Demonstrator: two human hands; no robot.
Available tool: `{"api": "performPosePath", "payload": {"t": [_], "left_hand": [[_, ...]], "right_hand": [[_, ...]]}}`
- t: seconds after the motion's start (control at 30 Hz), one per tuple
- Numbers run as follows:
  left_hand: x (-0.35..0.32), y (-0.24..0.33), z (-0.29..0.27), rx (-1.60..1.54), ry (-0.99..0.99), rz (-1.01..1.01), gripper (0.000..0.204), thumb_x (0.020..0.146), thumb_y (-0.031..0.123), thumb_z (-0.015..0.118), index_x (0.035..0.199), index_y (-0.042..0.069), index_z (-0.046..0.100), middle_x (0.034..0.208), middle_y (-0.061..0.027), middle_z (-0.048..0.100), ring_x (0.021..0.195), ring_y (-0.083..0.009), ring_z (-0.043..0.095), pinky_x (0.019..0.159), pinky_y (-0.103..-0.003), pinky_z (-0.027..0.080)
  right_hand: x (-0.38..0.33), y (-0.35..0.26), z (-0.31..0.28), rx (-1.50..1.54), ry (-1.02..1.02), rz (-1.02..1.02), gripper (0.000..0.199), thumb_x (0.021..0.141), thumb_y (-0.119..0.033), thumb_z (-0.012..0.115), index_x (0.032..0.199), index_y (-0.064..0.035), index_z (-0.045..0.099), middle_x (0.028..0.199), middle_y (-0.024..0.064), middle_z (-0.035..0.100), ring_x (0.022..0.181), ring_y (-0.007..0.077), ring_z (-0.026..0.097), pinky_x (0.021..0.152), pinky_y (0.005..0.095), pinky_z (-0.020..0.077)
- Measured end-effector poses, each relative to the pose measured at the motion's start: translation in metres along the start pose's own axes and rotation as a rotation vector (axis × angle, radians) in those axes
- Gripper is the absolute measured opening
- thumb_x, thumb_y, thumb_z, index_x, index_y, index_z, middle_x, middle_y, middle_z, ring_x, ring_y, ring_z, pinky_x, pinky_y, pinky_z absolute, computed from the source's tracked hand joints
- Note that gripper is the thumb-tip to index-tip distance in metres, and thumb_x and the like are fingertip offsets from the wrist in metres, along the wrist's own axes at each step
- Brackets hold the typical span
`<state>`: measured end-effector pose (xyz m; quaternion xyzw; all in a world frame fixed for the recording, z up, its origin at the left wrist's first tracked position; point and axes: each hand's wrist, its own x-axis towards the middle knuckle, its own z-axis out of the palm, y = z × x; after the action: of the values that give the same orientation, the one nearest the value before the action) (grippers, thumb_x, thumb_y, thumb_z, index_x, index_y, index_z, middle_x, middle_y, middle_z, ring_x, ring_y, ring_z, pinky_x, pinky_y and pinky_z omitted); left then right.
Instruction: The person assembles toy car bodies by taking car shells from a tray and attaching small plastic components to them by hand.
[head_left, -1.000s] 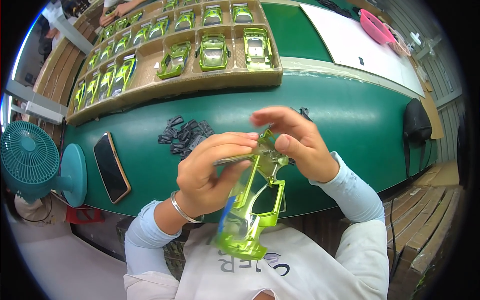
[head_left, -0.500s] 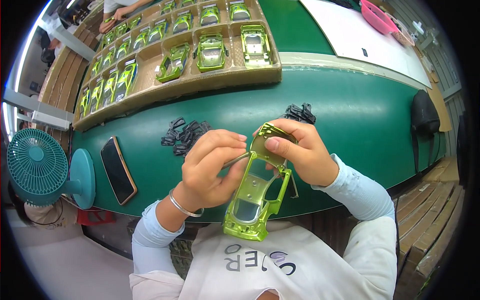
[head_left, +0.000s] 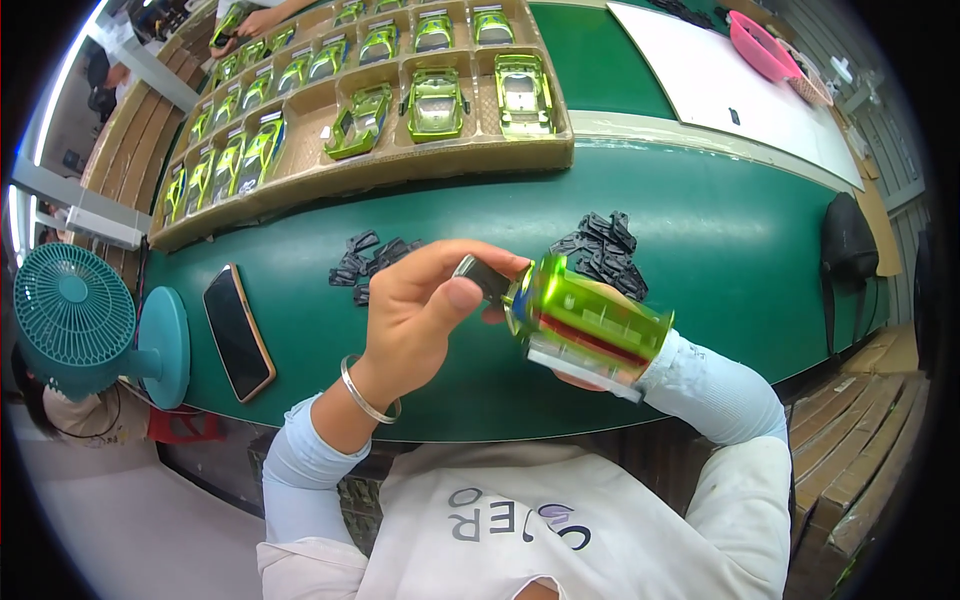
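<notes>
In the head view, we are holding a glossy lime-green plastic toy car body [head_left: 590, 325] in front of our chest, just above the near edge of the dark green counter [head_left: 720, 250]. Our right hand [head_left: 585, 378] is sitting mostly hidden beneath and behind the shell, cupping it from below, with only a little of the palm showing at the lower edge. Our left hand [head_left: 425, 315] is closing its thumb and fingers on a small dark grey plastic part [head_left: 482, 275], pinching it right against the 9 o'clock end of the car body. A thin silver bangle [head_left: 365, 395] is circling the left wrist.

At 12 o'clock from the hands, a pile of small black plastic pieces [head_left: 605, 250] is lying on the counter, and a second, looser scatter of black pieces [head_left: 372, 262] is lying at 11 o'clock. Further away at 12 o'clock, a brown cardboard tray with compartments [head_left: 400, 165] is holding rows of matching green car bodies. At 9 o'clock, a black smartphone with an orange rim [head_left: 238, 330] is lying flat on the counter, and beyond it a teal desk fan [head_left: 85, 320] is standing at the counter's edge. At 1 o'clock, a white sheet [head_left: 720, 90] is covering part of the counter, with a pink basket [head_left: 765, 45] at its far end. Another person's hand [head_left: 262, 20] is reaching over the tray at the far 11 o'clock corner.
</notes>
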<state>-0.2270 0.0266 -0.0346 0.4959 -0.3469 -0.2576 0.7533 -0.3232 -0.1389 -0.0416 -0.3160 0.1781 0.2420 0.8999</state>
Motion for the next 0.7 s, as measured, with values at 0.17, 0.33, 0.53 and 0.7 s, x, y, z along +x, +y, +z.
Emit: {"api": "performPosePath", "payload": {"t": [0.17,0.33,0.53,0.7], "left_hand": [[0.004,-0.007,-0.009,-0.046,0.01,0.018,0.031,0.083,0.029,0.059,0.085,-0.002,0.056,0.082,-0.0079,0.059,0.068,-0.0124,0.056,0.053,-0.023,0.047],[0.005,-0.012,-0.016,-0.144,-0.038,-0.112,0.028,0.085,0.028,0.056,0.082,0.0,0.054,0.079,-0.0072,0.056,0.065,-0.013,0.055,0.052,-0.025,0.048],[0.005,0.005,0.0,-0.275,-0.05,-0.229,0.032,0.089,0.033,0.047,0.085,0.001,0.049,0.093,-0.0111,0.052,0.081,-0.0162,0.052,0.074,-0.027,0.043],[0.004,-0.008,-0.011,-0.527,-0.142,-0.328,0.028,0.091,0.028,0.043,0.092,0.002,0.052,0.107,-0.0101,0.05,0.092,-0.0164,0.051,0.083,-0.033,0.041]], "right_hand": [[0.012,0.003,-0.001,0.074,-0.252,0.211,0.039,0.092,-0.032,0.034,0.111,0.0004,0.044,0.056,0.0114,0.053,0.032,0.0149,0.046,0.029,0.0225,0.0348],[0.006,0.002,0.004,0.083,-0.256,0.259,0.029,0.093,-0.029,0.032,0.106,-0.0064,0.045,0.049,0.0039,0.042,0.032,0.0064,0.033,0.032,0.0179,0.0257],[0.006,0.004,0.001,0.066,-0.131,0.186,0.02,0.09,-0.023,0.042,0.1,-0.0065,0.049,0.05,0.0005,0.039,0.037,0.0039,0.033,0.034,0.017,0.0223],[0.005,0.005,-0.001,0.027,-0.199,0.18,0.017,0.09,-0.023,0.043,0.097,-0.0089,0.049,0.051,0.0015,0.04,0.037,0.0039,0.033,0.034,0.0164,0.0221]]}}
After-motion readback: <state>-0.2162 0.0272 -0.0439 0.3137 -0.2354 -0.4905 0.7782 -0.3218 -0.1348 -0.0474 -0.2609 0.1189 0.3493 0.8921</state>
